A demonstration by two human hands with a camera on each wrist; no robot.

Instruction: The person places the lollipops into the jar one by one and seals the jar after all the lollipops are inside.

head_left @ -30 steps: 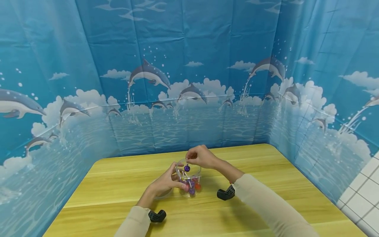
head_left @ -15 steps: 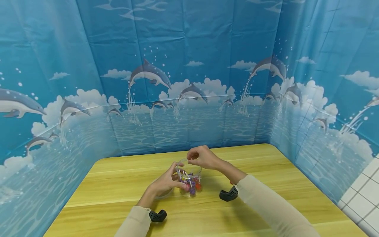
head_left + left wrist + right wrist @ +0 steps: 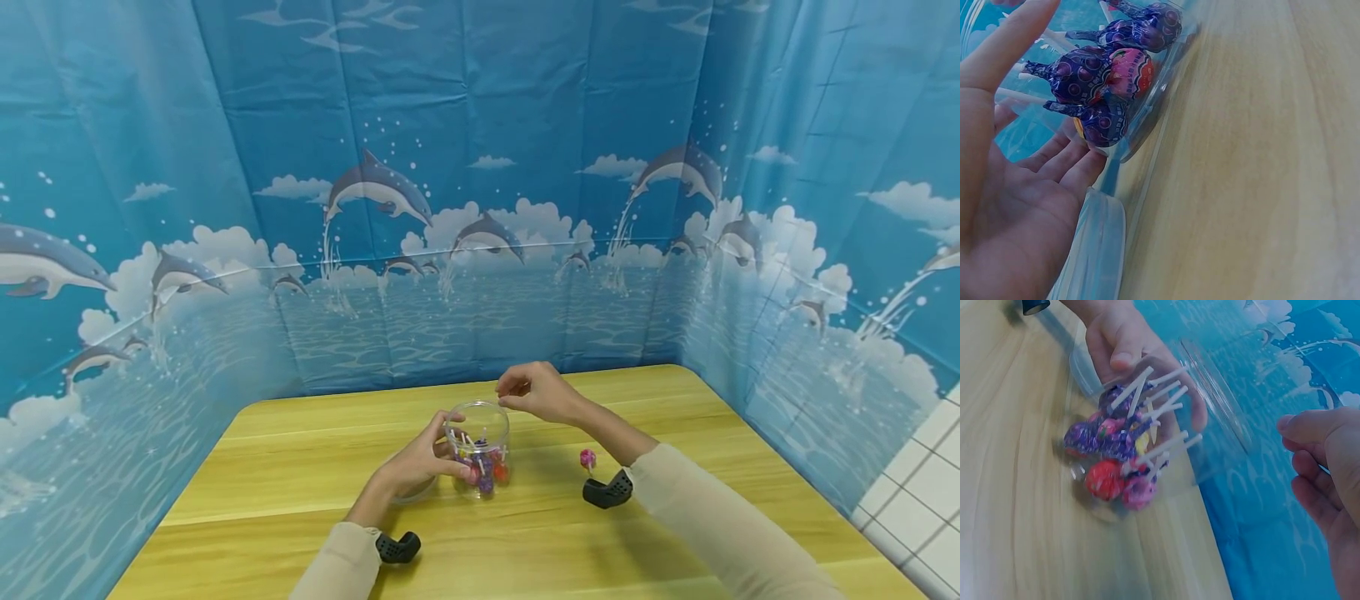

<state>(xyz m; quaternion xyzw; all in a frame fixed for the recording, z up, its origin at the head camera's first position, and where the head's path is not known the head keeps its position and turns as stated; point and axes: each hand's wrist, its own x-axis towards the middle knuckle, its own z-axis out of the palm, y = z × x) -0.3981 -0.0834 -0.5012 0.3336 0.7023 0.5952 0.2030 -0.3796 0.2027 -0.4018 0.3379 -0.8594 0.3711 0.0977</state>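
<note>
A clear plastic jar (image 3: 487, 405) stands on the table with several wrapped lollipops (image 3: 483, 471) inside, mostly purple, some red and pink. White sticks point up out of the bunch. My left hand (image 3: 420, 462) holds the jar from its left side, thumb in front and fingers around the back. To the right of the rim, slightly above it, hovers my right hand (image 3: 543, 393); its fingers are loosely bent and nothing is between them in the right wrist view. A round clear lid (image 3: 1100, 250) lies under and beside my left hand.
A single pink lollipop (image 3: 588, 458) lies on the table right of the jar, near the right wrist's black camera mount (image 3: 607, 490). The yellow wood-grain table (image 3: 300, 467) meets a blue dolphin-print curtain (image 3: 480, 325) at the back and sides.
The purple lollipop hanging from my right hand has been let go into the jar. My right hand has moved away to the right, uncovering the pink lollipop. The left hand has stayed put.
</note>
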